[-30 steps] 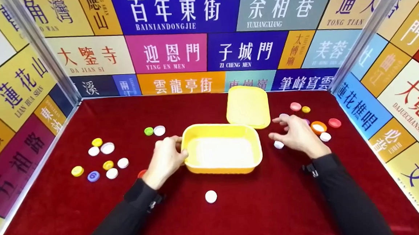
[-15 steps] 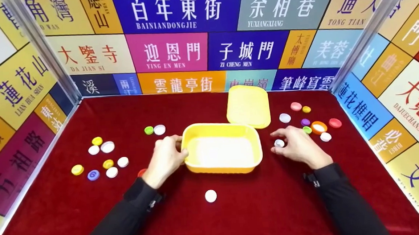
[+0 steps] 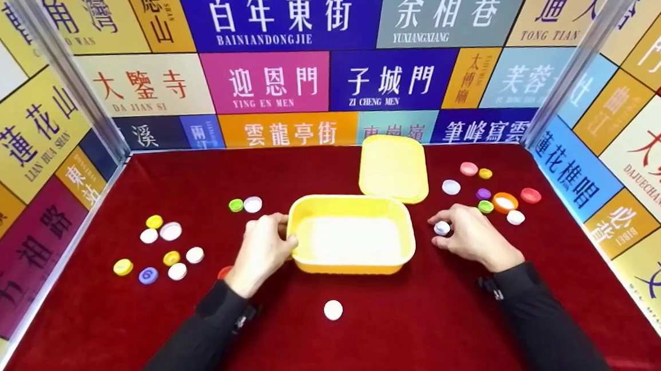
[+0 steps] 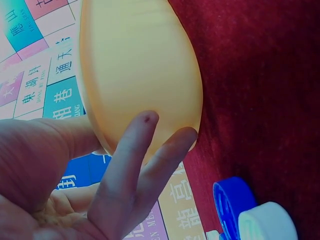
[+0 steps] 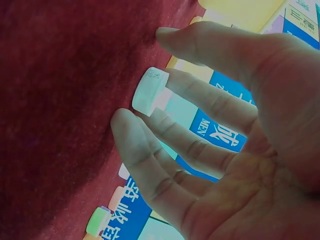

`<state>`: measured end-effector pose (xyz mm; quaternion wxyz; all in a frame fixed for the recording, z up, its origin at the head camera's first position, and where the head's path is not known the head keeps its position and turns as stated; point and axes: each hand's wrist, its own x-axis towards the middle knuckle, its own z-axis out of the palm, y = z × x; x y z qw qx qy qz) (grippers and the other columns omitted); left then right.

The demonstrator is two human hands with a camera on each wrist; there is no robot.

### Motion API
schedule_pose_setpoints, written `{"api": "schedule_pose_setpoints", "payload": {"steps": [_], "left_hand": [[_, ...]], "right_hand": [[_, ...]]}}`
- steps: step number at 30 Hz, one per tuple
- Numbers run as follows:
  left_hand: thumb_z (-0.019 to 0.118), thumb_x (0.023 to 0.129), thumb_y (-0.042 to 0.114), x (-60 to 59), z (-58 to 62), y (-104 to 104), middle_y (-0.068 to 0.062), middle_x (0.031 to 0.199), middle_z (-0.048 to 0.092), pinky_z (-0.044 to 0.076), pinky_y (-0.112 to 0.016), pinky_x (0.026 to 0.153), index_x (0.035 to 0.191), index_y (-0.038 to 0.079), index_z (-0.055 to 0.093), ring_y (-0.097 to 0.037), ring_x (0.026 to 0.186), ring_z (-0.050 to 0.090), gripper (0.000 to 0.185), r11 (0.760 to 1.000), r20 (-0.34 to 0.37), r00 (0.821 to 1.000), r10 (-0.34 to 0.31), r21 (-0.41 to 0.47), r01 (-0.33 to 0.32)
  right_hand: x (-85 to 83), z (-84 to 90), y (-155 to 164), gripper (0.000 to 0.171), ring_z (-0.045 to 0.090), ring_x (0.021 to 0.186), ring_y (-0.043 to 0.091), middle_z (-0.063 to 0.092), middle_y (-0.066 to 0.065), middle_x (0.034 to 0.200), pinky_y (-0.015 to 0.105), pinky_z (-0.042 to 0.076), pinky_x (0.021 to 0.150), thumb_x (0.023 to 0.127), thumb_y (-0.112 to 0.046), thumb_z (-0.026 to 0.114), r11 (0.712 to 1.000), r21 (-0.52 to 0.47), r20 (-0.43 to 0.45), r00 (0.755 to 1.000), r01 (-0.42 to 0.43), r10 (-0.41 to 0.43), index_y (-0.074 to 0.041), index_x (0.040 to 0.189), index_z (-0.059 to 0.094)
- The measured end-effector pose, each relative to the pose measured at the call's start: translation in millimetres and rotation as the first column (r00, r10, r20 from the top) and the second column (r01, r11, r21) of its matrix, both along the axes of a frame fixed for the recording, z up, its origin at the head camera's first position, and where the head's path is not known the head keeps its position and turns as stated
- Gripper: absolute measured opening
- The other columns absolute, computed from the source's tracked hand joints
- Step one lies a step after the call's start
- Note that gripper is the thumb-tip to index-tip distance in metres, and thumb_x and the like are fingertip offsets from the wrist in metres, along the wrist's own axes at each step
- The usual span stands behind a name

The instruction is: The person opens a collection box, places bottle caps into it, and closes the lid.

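An open yellow box with a white floor stands mid-table on the red cloth. Its lid lies just behind it to the right. My left hand holds the box's left wall; in the left wrist view two fingers lie against the yellow box. Just right of the box, my right hand pinches a small white cap. In the right wrist view that white cap sits between the fingertips, on edge above the cloth.
Several coloured caps lie behind the right hand, another group of caps at the left, a green and a white cap behind the left hand, and a lone white cap in front. Sign-covered walls enclose three sides.
My right hand has drawn back from the cap cluster and its fingers have closed on the white cap that lay beside the box. The left hand has stayed on the box.
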<state>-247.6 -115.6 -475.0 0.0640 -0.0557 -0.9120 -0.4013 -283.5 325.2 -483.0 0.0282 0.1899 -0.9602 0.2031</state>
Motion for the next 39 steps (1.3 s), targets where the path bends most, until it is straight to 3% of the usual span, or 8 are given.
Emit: {"api": "schedule_pose_setpoints", "payload": {"steps": [9, 12, 20, 27, 31, 39], "left_hand": [[0.078, 0.097, 0.005, -0.2, 1.4, 2.5, -0.016, 0.111, 0.09, 0.069, -0.035, 0.075, 0.132, -0.003, 0.083, -0.025, 0.086, 0.084, 0.036, 1.0, 0.004, 1.0, 0.01, -0.005, -0.01], [0.079, 0.097, 0.006, -1.3, 0.4, 3.8, -0.017, 0.114, 0.089, 0.071, -0.04, 0.082, 0.137, -0.003, 0.08, -0.028, 0.092, 0.085, 0.041, 1.0, 0.004, 1.0, 0.014, -0.023, -0.014], [0.08, 0.099, 0.005, -4.8, -5.0, 6.4, -0.025, 0.152, 0.077, 0.068, -0.051, 0.11, 0.161, -0.004, 0.064, -0.039, 0.127, 0.082, 0.065, 0.998, -0.027, 1.0, 0.001, -0.056, -0.002], [0.08, 0.098, 0.002, -6.1, -5.6, 5.5, -0.027, 0.154, 0.075, 0.067, -0.053, 0.113, 0.161, -0.005, 0.064, -0.039, 0.128, 0.081, 0.065, 0.998, -0.062, 0.998, -0.018, -0.057, 0.014], [0.081, 0.099, 0.002, -6.1, -6.0, 5.3, -0.027, 0.154, 0.075, 0.067, -0.052, 0.112, 0.161, -0.006, 0.063, -0.039, 0.126, 0.082, 0.066, 0.998, -0.057, 0.998, -0.014, -0.056, 0.011], [0.078, 0.098, 0.003, -5.2, -7.6, 5.4, -0.027, 0.154, 0.075, 0.069, -0.051, 0.108, 0.162, -0.006, 0.063, -0.039, 0.122, 0.082, 0.066, 0.998, -0.053, 0.999, -0.008, -0.056, 0.005]], "right_hand": [[0.1, -0.6, -2.0, 0.029, 0.072, 0.096, 0.032, 0.083, 0.017, 0.108, 0.044, 0.057, 0.087, 0.093, -0.008, 0.093, 1.0, -0.018, 0.001, 1.0, 0.012, -0.012, -0.004, 0.121, 0.09], [0.2, -0.7, -2.8, 0.025, 0.07, 0.091, 0.029, 0.082, 0.016, 0.106, 0.039, 0.055, 0.083, 0.094, -0.005, 0.091, 1.0, -0.026, 0.001, 1.0, 0.012, -0.012, -0.004, 0.119, 0.091], [-0.2, -0.2, -4.8, 0.019, 0.073, 0.087, 0.027, 0.082, 0.015, 0.1, 0.036, 0.059, 0.078, 0.096, 0.0, 0.085, 1.0, -0.022, -0.02, 1.0, -0.014, 0.013, -0.005, 0.113, 0.092], [-2.5, 3.6, -7.5, 0.02, 0.076, 0.09, 0.031, 0.084, 0.016, 0.102, 0.035, 0.061, 0.079, 0.096, 0.0, 0.084, 0.999, -0.035, -0.064, 0.998, -0.017, 0.015, -0.004, 0.114, 0.092], [-0.9, 9.8, -11.9, 0.021, 0.078, 0.092, 0.031, 0.085, 0.015, 0.104, 0.037, 0.065, 0.081, 0.096, -0.001, 0.085, 0.998, -0.06, -0.114, 0.993, -0.03, 0.023, -0.003, 0.116, 0.091], [6.5, 29.6, -32.2, 0.024, 0.085, 0.096, 0.03, 0.085, 0.017, 0.111, 0.054, 0.073, 0.089, 0.099, 0.0, 0.085, 0.982, -0.175, -0.18, 0.983, -0.07, 0.038, -0.005, 0.122, 0.091]]}}
